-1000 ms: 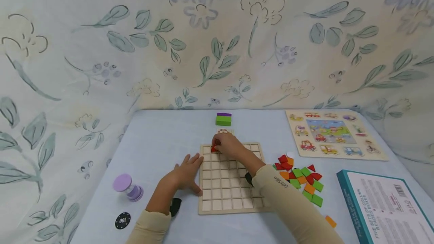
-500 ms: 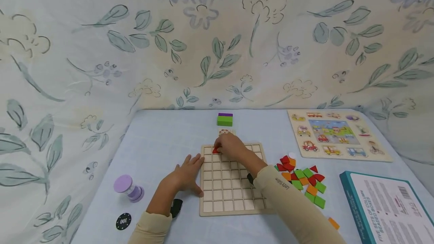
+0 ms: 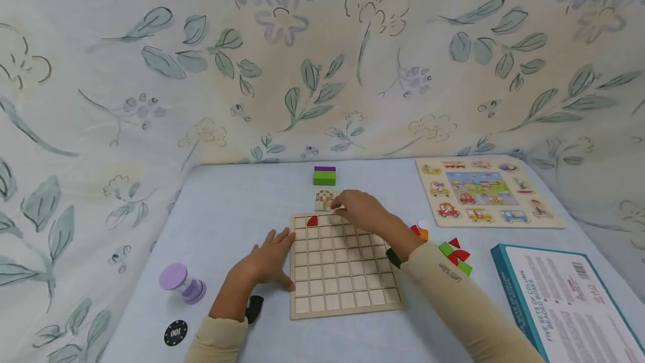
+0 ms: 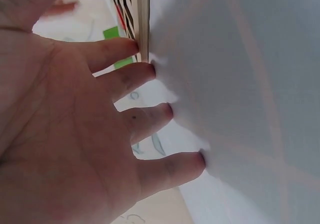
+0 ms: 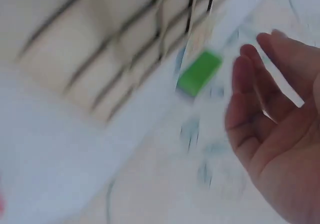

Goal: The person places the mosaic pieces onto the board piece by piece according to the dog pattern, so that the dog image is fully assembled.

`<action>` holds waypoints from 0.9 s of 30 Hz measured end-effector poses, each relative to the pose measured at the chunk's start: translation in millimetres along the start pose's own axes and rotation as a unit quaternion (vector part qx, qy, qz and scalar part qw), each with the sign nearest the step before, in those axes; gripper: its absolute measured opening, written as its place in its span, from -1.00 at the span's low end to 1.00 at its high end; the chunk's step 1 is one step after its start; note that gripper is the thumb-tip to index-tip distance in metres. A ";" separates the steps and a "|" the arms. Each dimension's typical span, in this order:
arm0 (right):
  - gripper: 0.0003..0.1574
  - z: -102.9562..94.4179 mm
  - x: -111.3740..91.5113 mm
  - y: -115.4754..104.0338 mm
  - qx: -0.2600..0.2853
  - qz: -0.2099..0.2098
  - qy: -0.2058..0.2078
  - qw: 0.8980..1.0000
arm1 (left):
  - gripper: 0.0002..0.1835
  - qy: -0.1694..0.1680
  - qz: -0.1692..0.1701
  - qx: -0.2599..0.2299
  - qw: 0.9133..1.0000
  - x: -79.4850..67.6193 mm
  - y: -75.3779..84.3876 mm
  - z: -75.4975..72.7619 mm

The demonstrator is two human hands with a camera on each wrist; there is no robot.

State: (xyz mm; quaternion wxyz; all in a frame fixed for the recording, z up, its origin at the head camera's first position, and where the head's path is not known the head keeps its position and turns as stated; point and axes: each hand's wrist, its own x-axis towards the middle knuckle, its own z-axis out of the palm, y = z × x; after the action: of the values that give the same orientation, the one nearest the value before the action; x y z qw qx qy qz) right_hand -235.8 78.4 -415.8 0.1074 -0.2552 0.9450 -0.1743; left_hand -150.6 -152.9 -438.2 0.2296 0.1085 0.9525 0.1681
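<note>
A wooden grid board point(image 3: 331, 286) lies on the table, and one red quarter-round piece point(image 3: 312, 221) sits in its far row, second cell from the left. My left hand point(image 3: 269, 259) is spread at the board's left side; in the left wrist view, fingertips point(image 4: 131, 45) rest by its edge and on the cloth. Over the far edge of the board hovers my right hand point(image 3: 360, 212), overlapping a small picture card point(image 3: 324, 199). The right wrist view shows its fingers point(image 5: 245, 74) loosely bent with nothing between them.
Loose red, green and orange pieces point(image 3: 456, 255) lie right of the board, partly behind the right sleeve. Green and purple blocks point(image 3: 325, 176) stand behind the card. A vehicle puzzle point(image 3: 481, 189), a teal-edged box point(image 3: 569, 296), a purple-capped sand timer point(image 3: 182, 283) and a black chip point(image 3: 175, 333) surround it.
My right hand has let go of the red piece, which stays in the far row, and has moved right and up off it. The left hand keeps its place by the board.
</note>
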 end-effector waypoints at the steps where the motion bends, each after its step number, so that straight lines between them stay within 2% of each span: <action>1: -0.72 -6.0 -9.2 10.1 0.000 0.015 0.003 1.000 | 0.21 -0.001 0.001 0.002 1.000 1.2 0.4 0.2; 7: -0.82 -28.8 -69.0 75.0 -0.068 0.106 -0.003 0.992 | 0.22 -0.007 0.001 0.015 1.000 7.2 -0.9 0.6; 12: -0.80 -22.6 -99.2 107.8 -0.059 0.177 -0.030 0.982 | 0.22 -0.007 0.002 0.015 1.000 7.3 -4.3 2.4; 16: -0.77 -11.8 -102.1 114.8 -0.023 0.195 -0.027 0.980 | 0.20 -0.002 0.001 0.013 1.000 3.8 -7.7 -0.2; 21: -0.76 -6.7 -105.7 116.9 -0.010 0.214 -0.020 0.976 | 0.19 -0.005 0.006 0.009 1.000 4.8 -6.9 1.8; 27: -0.73 -5.0 -110.8 117.4 0.013 0.213 -0.023 0.977 | 0.19 -0.001 0.001 0.011 1.000 5.2 -5.4 3.7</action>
State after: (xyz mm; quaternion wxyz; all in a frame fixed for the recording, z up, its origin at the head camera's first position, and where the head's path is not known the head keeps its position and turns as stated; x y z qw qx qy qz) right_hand -195.7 232.3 -443.7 0.1668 -0.0506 0.9726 -0.1536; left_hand -154.0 -155.4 -445.5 0.2288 0.1119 0.9541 0.1573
